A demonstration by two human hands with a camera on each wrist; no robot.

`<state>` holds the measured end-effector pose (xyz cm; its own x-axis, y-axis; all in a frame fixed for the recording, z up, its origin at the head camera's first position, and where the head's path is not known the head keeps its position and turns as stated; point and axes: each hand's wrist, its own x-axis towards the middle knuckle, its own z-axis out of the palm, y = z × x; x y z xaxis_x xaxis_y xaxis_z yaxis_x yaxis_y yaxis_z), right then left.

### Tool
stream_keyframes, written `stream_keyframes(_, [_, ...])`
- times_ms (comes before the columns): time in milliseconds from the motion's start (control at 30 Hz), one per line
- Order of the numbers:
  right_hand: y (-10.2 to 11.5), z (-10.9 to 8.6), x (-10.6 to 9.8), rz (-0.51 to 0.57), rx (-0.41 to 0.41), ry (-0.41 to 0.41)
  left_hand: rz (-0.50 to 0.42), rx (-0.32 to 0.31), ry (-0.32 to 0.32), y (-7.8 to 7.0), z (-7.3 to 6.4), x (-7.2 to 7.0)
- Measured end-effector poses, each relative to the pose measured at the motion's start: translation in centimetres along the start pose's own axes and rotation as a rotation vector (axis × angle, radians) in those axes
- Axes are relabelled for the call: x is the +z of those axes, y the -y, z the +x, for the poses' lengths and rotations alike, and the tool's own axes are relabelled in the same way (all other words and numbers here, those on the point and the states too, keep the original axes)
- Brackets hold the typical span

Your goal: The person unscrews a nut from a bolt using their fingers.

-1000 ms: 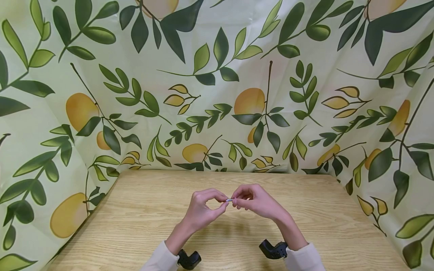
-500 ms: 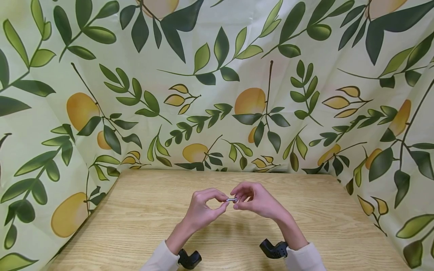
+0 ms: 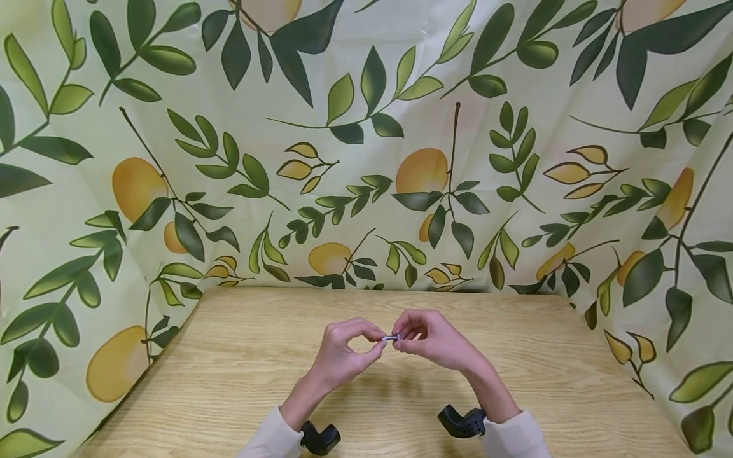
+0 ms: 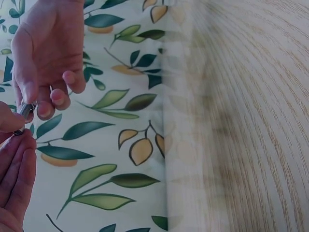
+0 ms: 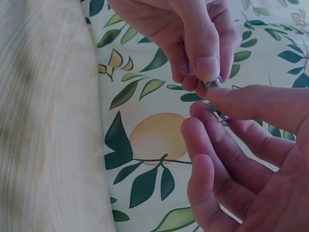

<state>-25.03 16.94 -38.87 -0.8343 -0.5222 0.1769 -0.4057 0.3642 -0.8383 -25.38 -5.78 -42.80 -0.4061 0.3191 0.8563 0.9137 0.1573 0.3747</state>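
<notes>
A small silver bolt spans the gap between both hands, held above the table and lying roughly level in the head view. My left hand pinches its left end between thumb and fingertip. At the wider right end, thumb and fingertips of my right hand close around it. Ridged metal of the bolt shows under the left thumb in the right wrist view. The left wrist view catches the bolt at the left edge, mostly covered by fingers.
A light wood-grain table lies beneath the hands. Cloth printed with leaves and fruit stands behind it and along both sides. A black wrist device sits at the left wrist, another black device at the right.
My right fingers loosened from the bolt's right end about half a second ago, baring more of it, and have now drawn back in around it. My left hand keeps its place.
</notes>
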Motion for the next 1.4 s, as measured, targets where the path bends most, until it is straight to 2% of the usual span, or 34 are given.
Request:
stream_keyframes(167, [0.13, -0.01, 0.03, 0.004, 0.012, -0.011, -0.003, 0.005, -0.002, 0.06, 0.00, -0.02])
stream_keyframes(400, [0.13, 0.01, -0.12, -0.018, 0.077, 0.021, -0.002, 0.002, -0.002, 0.09, -0.06, -0.11])
stream_keyframes(833, [0.40, -0.16, -0.01, 0.013, 0.018, -0.012, -0.006, 0.003, -0.005, -0.01, -0.01, -0.06])
stream_keyframes(1133, [0.22, -0.07, -0.13, -0.001, 0.079, 0.051, -0.002, -0.001, 0.000, 0.00, -0.03, -0.20])
stream_keyframes(1400, [0.14, 0.01, 0.02, 0.028, 0.048, 0.016, -0.004, -0.008, -0.002, -0.01, -0.04, -0.18])
